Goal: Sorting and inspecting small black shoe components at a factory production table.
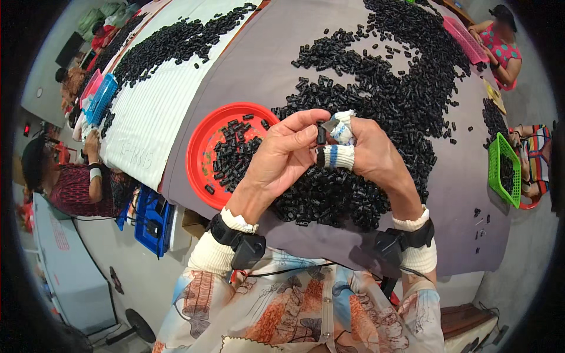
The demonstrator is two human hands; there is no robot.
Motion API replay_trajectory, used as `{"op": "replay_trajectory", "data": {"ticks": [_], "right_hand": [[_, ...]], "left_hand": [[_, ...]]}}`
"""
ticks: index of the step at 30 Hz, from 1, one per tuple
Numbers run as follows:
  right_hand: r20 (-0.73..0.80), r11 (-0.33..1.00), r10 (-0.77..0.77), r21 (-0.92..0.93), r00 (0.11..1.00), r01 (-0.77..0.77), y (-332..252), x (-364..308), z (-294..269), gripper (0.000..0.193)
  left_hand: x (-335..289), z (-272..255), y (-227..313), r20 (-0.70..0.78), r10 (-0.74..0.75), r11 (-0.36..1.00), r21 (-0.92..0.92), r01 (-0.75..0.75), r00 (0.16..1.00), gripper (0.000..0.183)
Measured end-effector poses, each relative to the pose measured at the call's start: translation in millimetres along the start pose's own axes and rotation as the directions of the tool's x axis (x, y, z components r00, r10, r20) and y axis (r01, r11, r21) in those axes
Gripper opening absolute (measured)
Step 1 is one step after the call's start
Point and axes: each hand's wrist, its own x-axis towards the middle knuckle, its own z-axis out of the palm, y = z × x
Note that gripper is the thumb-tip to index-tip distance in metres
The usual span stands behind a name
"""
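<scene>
My left hand (281, 152) is closed in a pinch on a small black cylindrical part (321, 135), thumb and fingertips around it. Close against it, my right hand (379, 154) is also closed. White knit covers with blue marks wrap its thumb and a finger. A small dark, pointed edge shows at those covered fingertips, touching or nearly touching the part; I cannot make out what it is. Beneath both hands spreads a large heap of similar black parts (329, 197). A round red tray (198, 170), left of my left hand, holds more of them.
A grey cloth (247, 65) covers the table. At right stands a green basket (500, 176) of black parts; a pink basket (462, 38) is far right. Left, a white ribbed sheet (153, 123) bears another heap and a blue basket (101, 100). Several people sit around.
</scene>
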Motion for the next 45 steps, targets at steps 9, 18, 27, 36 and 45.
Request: {"op": "replay_trajectory", "data": {"ticks": [9,18,27,36,45], "right_hand": [[0.058,1.0,0.001,-0.013,0.998,0.0,6.7,2.6,-1.9,0.029],[0.069,0.993,-0.035,-0.112,0.997,0.043,11.3,3.9,-2.6,0.03],[-0.001,0.999,0.036,-0.035,0.999,-0.036,-1.1,0.8,-1.4,0.03],[0.075,0.998,0.019,-0.067,0.997,-0.014,4.5,2.8,-3.4,0.031],[-0.091,0.999,0.04,0.011,0.995,-0.039,5.4,-1.0,2.0,0.024]], "left_hand": [[0.9,2.7,0.5,-0.039,-0.01,0.999,0.031,0.011,0.999,0.023],[2.5,4.0,-3.5,-0.142,0.015,0.994,0.109,0.0,0.99,0.022],[2.0,2.7,-3.7,-0.071,0.025,0.999,-0.041,-0.028,0.997,0.023],[4.3,6.1,-5.1,-0.144,0.023,0.999,0.03,-0.018,0.989,0.023],[4.5,1.3,-5.8,-0.138,0.051,0.998,0.053,-0.044,0.989,0.023]]}}
